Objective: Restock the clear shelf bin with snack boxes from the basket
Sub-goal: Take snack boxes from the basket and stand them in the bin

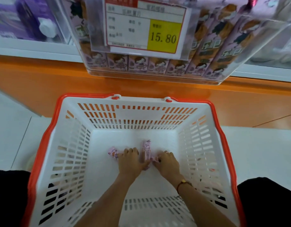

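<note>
Both my hands are down on the floor of the white basket [72, 145] with the orange rim. My left hand [130, 161] grips a pink snack box [113, 153] that pokes out to its left. Between the hands a second pink snack box [146, 150] stands on its narrow side. My right hand [167, 163] curls over a third pink box [153, 157], of which only a corner shows. Above, the clear shelf bin [157, 74] holds several pink snack boxes standing in a row.
A price tag [146, 28] reading 15.80 hangs on the bin's front. The bin sits on an orange shelf base [34, 79]. Purple cartons [26, 20] stand on the shelf at upper left. White floor tiles [10, 128] lie around the basket.
</note>
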The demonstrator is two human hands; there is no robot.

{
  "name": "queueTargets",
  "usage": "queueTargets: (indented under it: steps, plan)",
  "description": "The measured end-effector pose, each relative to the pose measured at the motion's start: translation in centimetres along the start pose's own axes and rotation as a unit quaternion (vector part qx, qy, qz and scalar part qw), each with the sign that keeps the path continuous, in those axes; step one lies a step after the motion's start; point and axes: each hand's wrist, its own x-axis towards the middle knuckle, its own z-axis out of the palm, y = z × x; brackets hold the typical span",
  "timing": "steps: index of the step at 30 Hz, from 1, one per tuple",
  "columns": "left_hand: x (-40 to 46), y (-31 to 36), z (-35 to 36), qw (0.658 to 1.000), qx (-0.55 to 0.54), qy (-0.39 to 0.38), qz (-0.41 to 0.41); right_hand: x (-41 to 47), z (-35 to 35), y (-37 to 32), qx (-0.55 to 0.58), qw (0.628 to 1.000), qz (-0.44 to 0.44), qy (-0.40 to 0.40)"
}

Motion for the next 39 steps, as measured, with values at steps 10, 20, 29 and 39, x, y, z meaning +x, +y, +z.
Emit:
queueTargets:
  steps: [10,20,29,39]
  plan:
    - [-0.9,0.1,-6.5,0.963,-0.256,-0.082,-0.013,-0.5,-5.3,-0.8,0.031,0.993,0.025,-0.111]
    - [-6.1,3.9,-18.6,0.891,-0.440,-0.108,0.006,-4.0,-18.0,-5.5,0.028,0.981,-0.080,-0.174]
    - [-11.5,4.4,-32.5,0.941,-0.272,-0.011,0.199,-13.4,-31.0,-7.3,0.184,0.955,-0.193,-0.131]
    - [-13.7,7.9,-39.4,0.840,-0.371,0.249,0.306,-16.0,-37.5,-7.7,0.546,0.810,-0.213,0.007]
